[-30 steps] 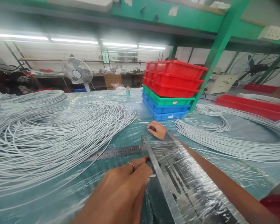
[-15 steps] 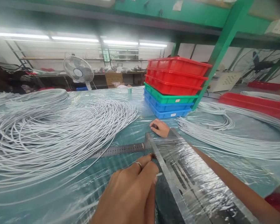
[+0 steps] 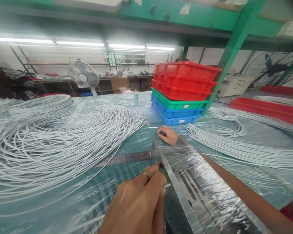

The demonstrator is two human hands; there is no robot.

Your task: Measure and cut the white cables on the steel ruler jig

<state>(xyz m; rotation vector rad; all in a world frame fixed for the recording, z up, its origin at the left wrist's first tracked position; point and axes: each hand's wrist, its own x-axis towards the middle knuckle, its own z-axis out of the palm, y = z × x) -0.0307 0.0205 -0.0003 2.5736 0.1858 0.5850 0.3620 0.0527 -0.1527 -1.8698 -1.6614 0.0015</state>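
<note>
The left hand (image 3: 139, 203) is seen from behind low in the view, its fingers pressed together and curled, with fingertips set against the near edge of a long grey metal plate wrapped in clear plastic film (image 3: 197, 185); a thin ring is worn on one finger, and whether anything is pinched there cannot be told. The right arm is stretched along the far side of the plate, and the right hand (image 3: 168, 135) rests at the plate's far corner, fingers curled together on the table surface; what they press cannot be made out. The plate lies aslant on the green, film-covered worktable (image 3: 136, 139), running from the lower right up towards the centre, and a steel ruler (image 3: 127, 158) lies flat just beside its far end, pointing left. A large loose coil of white cable (image 3: 51, 143) is spread over the left of the table, and more white cable (image 3: 246, 146) is laid on the right. A stack of red, green and blue plastic trays (image 3: 183, 92) stands behind the right hand. Compared with a second ago, both hands are found in nearly the same grip and place; only the view has shifted slightly.
</note>
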